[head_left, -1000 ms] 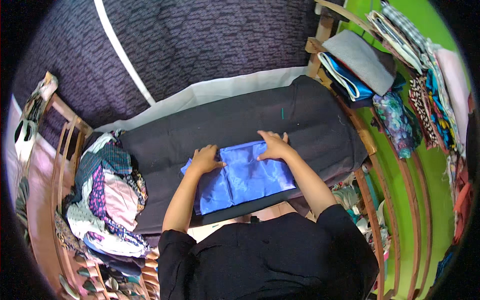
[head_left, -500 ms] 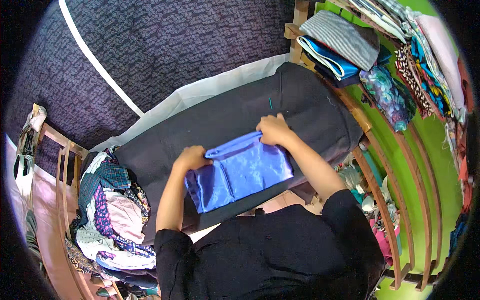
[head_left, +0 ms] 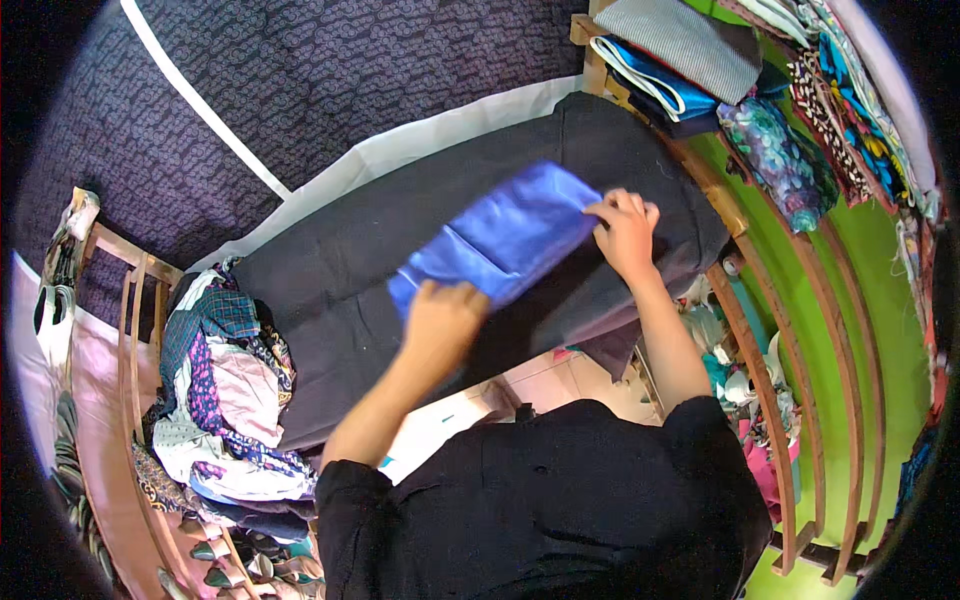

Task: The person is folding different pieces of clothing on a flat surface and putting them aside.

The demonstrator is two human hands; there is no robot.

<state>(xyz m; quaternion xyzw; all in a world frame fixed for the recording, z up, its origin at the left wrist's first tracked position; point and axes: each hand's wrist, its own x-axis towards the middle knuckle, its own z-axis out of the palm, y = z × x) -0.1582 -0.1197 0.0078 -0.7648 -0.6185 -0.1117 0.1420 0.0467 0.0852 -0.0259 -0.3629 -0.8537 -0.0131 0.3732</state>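
Note:
A folded piece of shiny blue-violet satin cloth [head_left: 500, 235] is slanted over the black-covered board [head_left: 330, 270], its right end farther away than its left. My left hand [head_left: 447, 318] grips its near left edge, with the fingertips partly hidden. At the right end, my right hand [head_left: 626, 232] pinches a corner between thumb and fingers. The cloth is slightly blurred, and whether it is lifted off the board I cannot tell.
Heaped clothes [head_left: 240, 400] lie against the board's left end. On the right, folded fabrics [head_left: 685, 50] rest on a wooden rack [head_left: 770, 400] before a green wall. A dark patterned curtain [head_left: 400, 80] with a white strip hangs behind.
The cloth has moved away from me and to the right, its right end swinging farther off. My left hand now holds the near left edge; my right hand has shifted rightward to a corner.

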